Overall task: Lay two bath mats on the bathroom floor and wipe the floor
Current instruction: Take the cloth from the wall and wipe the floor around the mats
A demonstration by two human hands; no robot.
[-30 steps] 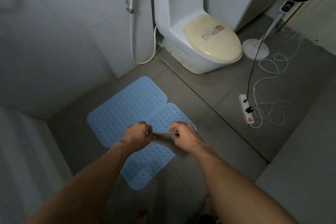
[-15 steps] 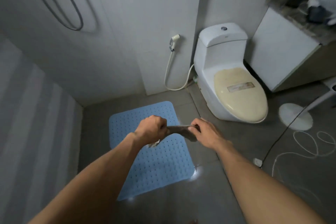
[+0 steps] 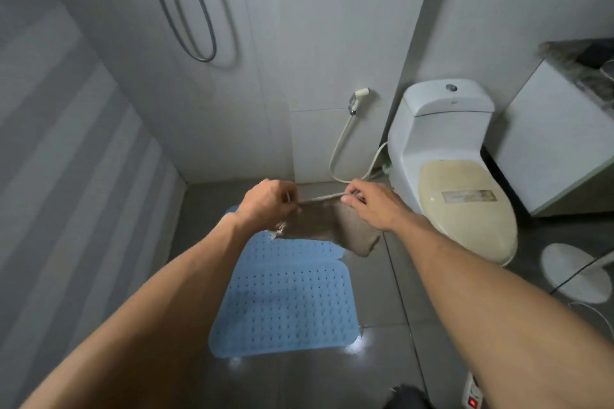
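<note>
Bath mats point(image 3: 285, 302): two blue perforated mats lie flat on the grey bathroom floor point(image 3: 375, 375), end to end, the nearer one fully seen, the farther one largely hidden behind the hands and cloth. Their combined long axis runs away from the person toward the back wall, with the toilet point(image 3: 448, 169) to the right. The brown wiping cloth point(image 3: 329, 226) is held in the air above the far mat, stretched sideways between both hands, its lower part hanging loose toward the right. Left hand point(image 3: 265, 206): closed in a fist on the cloth's left end. Right hand point(image 3: 375, 206): fingers curled, thumb and fingertips pinching the upper right edge. Both hands stand at about equal reach. Judgement: mat laying appears done; wiping remains. The floor to be wiped lies below and around the mats, so the cloth must be brought straight down. Bare floor right of the mats is nearest the right hand.
</note>
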